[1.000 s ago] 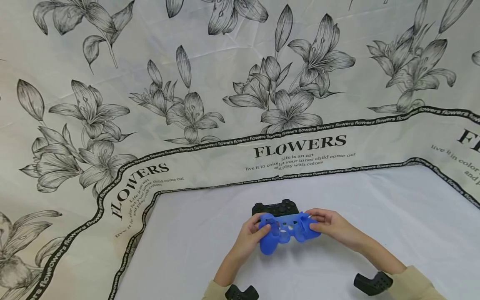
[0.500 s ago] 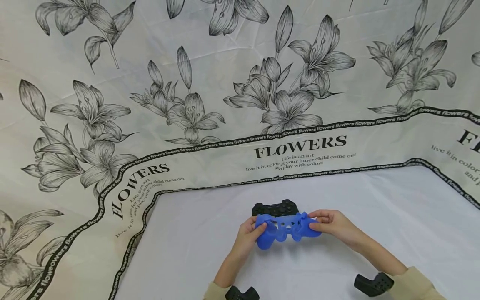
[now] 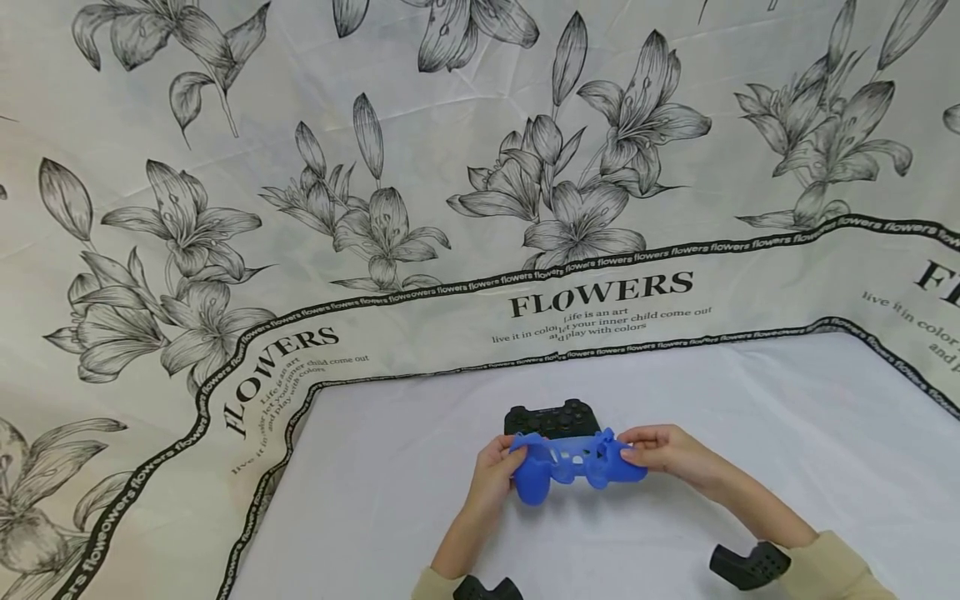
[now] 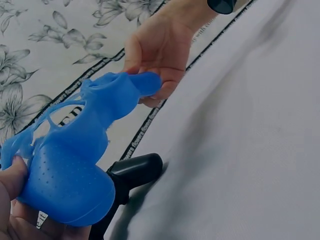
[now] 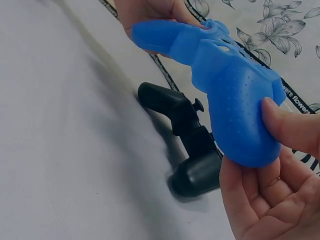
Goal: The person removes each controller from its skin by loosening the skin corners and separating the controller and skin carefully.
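A blue silicone controller cover (image 3: 566, 462) with cut-out holes is held up between my two hands. My left hand (image 3: 491, 475) pinches its left grip, thumb on the near side. At the other end my right hand (image 3: 671, 454) pinches the right grip between thumb and fingers. Dotted texture shows on the cover's grip (image 5: 242, 110) in the right wrist view. Just behind the cover a black game controller (image 3: 551, 417) lies on the white table, partly hidden by it. The left wrist view shows one handle of that controller (image 4: 137, 170) below the cover.
The white table surface (image 3: 390, 450) stretches around the hands. Behind and to the sides hangs a white cloth (image 3: 420, 325) with lily prints and black lettered borders. Black wrist devices (image 3: 750, 565) sit at both cuffs.
The cover has shifted slightly left and changed its tilt, its right end dropping a little with my right hand. Both hands keep their grip. The black controller has stayed in place.
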`<state>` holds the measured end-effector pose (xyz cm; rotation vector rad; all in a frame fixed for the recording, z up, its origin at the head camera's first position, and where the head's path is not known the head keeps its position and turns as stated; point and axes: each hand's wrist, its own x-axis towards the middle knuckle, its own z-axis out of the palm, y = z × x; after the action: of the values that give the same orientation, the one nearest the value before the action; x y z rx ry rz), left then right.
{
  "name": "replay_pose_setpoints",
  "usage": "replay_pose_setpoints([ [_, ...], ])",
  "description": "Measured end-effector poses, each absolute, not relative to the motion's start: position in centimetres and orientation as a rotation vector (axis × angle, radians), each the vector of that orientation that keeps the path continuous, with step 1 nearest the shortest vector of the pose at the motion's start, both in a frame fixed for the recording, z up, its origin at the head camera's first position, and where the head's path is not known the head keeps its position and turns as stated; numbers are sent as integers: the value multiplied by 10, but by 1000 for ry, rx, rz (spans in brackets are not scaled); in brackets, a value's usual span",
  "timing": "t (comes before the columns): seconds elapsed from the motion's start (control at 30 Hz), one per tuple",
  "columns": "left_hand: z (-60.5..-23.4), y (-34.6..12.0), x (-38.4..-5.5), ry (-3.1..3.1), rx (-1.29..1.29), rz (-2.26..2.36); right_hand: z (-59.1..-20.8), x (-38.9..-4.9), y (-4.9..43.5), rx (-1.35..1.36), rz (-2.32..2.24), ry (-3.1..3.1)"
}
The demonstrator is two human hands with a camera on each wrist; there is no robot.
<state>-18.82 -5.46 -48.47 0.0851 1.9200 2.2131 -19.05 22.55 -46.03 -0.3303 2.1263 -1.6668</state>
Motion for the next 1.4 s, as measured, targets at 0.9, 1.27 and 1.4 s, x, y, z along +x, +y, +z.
replay_pose_setpoints([
  [0.9, -492, -64, -186, 1992, 167, 2023, -472, -187, 239, -462, -1683, 2028],
  [1.27, -490, -68, -185, 1750, 219, 2037, -475, -184, 237, -393, -1640, 2036],
  [1.4, -492, -68, -185, 1789, 225, 1990, -476, -182, 236, -333, -1628, 2092],
])
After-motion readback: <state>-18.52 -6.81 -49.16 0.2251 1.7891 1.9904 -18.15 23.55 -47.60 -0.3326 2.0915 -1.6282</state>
